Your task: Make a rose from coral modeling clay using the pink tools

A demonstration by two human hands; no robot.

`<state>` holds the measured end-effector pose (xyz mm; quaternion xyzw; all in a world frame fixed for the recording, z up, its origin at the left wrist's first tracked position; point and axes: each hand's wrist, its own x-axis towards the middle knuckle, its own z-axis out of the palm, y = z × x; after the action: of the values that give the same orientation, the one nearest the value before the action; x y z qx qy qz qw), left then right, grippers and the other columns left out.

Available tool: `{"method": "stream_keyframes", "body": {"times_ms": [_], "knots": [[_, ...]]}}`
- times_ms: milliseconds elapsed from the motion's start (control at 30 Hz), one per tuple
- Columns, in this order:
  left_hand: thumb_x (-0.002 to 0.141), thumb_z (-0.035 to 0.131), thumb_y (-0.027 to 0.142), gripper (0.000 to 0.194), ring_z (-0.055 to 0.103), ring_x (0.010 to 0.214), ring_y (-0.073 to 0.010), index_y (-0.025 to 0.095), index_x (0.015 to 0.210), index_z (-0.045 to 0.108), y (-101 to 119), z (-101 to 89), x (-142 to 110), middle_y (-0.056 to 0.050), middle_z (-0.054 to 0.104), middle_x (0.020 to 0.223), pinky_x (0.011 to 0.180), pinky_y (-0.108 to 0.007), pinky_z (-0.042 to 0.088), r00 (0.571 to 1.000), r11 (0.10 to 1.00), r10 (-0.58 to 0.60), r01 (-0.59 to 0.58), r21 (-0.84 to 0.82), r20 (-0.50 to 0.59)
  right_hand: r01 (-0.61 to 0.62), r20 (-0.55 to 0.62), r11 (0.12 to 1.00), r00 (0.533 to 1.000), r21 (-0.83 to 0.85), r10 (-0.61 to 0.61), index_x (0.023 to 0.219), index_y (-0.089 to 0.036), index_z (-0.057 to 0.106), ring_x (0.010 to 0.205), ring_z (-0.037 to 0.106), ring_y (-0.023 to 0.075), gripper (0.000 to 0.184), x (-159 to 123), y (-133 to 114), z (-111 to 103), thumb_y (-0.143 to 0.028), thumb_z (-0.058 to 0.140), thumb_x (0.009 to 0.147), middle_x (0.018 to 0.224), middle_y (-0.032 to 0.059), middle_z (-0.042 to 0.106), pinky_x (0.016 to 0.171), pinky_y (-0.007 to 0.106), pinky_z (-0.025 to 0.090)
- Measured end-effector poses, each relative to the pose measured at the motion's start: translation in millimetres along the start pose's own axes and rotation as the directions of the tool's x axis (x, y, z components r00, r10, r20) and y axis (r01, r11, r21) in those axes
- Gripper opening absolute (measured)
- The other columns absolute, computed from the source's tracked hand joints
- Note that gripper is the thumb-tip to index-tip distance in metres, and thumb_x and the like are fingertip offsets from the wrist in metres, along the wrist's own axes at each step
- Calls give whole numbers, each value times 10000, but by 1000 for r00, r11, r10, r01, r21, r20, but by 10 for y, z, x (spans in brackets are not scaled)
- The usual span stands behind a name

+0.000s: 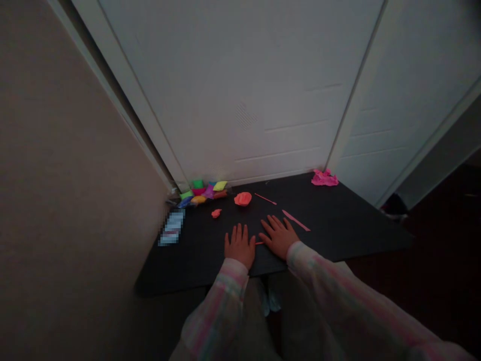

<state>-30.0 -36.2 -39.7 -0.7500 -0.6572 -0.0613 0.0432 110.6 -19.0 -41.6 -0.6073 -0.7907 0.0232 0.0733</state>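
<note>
"Left hand (239,246), right hand (278,236): holding anything?"

"Neither. Both lie palm-down on the black tabletop (188,265), fingers slightly spread, gripping nothing."

"Closest thing to them?"

"A thin orange clay sliver (258,243), between the hands, just beside the right hand at its 9 o'clock."

"Farther out?"

"A flattened orange clay lump (242,199) at the left hand's 12 o'clock, a small orange clay bit (216,213) at its 10 o'clock, and a pink plastic knife (296,220) at the right hand's 2 o'clock, all apart from the fingers."
</note>
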Motion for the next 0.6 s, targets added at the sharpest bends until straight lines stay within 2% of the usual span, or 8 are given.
{"method": "stream_keyframes", "body": {"times_ms": [133,267,433,600], "knots": [[799,117,406,511,235,1181,-192,168,1214,297,-31,33,266,-61,306,1284,949,-432,190,998,999,-50,51,-10,38,-18,-2,1000,1000,-13,18,1227,-215,303,1189,194,211,579,252,38,21,-526,130,770,1301,86,263,929,440,95],[791,115,427,521,211,1192,-190,183,1222,277,-48,66,389,-53,277,1299,953,-442,172,996,997,-68,70,-22,62,-37,1,999,999,-19,37,1225,-235,303,1194,178,213,571,362,60,33,-531,132,767,1302,79,265,925,456,84],[792,130,418,520,233,1183,-193,164,1215,295,-42,54,329,-69,300,1286,952,-432,179,998,998,-57,58,-18,38,-30,-6,999,1000,-25,30,1227,-221,300,1194,179,209,581,311,50,7,-530,122,768,1301,83,266,932,440,84],[798,131,410,518,248,1175,-192,147,1207,309,-28,9,129,-75,322,1274,952,-418,192,1000,1000,-8,9,-10,6,-3,-12,1000,1000,-26,2,1227,-198,304,1190,192,203,602,103,29,-10,-538,121,765,1298,90,269,936,417,97]]}}
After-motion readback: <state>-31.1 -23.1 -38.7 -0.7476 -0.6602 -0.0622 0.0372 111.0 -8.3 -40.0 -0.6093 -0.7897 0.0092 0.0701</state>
